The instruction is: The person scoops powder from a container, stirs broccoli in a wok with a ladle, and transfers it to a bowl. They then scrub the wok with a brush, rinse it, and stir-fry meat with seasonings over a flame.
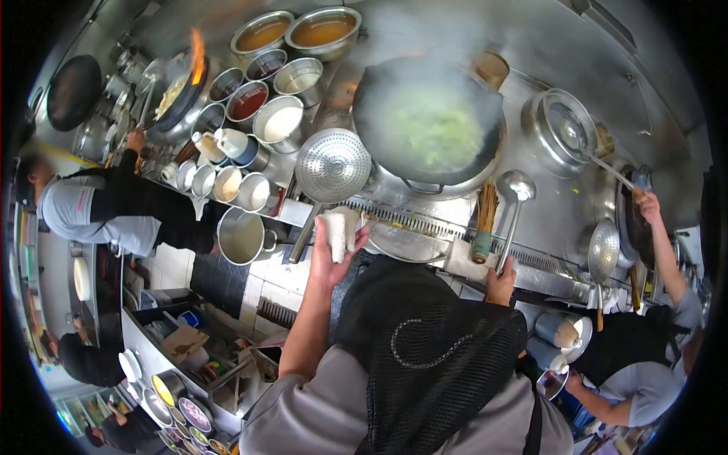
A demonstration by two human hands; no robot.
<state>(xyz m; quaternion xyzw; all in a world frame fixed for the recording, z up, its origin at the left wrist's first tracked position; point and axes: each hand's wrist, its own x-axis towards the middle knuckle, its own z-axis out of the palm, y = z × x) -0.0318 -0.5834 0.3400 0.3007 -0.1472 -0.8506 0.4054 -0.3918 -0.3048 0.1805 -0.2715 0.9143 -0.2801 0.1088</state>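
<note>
A folded white cloth [338, 231] is in my left hand [324, 262], with the fingers and thumb curled round it. My right hand [500, 287] grips the handle of a steel ladle [519, 185], whose bowl points away from me over the steel counter. In front of me a large wok [394, 155] holds steaming green food, its details blurred by the steam. Left of the wok lies a round perforated strainer [334, 165], its handle reaching down close to my left hand. A bamboo wok brush [483, 227] rests just left of the ladle.
Steel pots of sauces and seasonings [278, 121] crowd the left counter. A co-worker [98, 212] stands there by a flaming wok [182, 98]. On the right, other people's arms work near a pan [633, 212] and a perforated ladle [604, 243]. An empty pot [241, 235] sits left of me.
</note>
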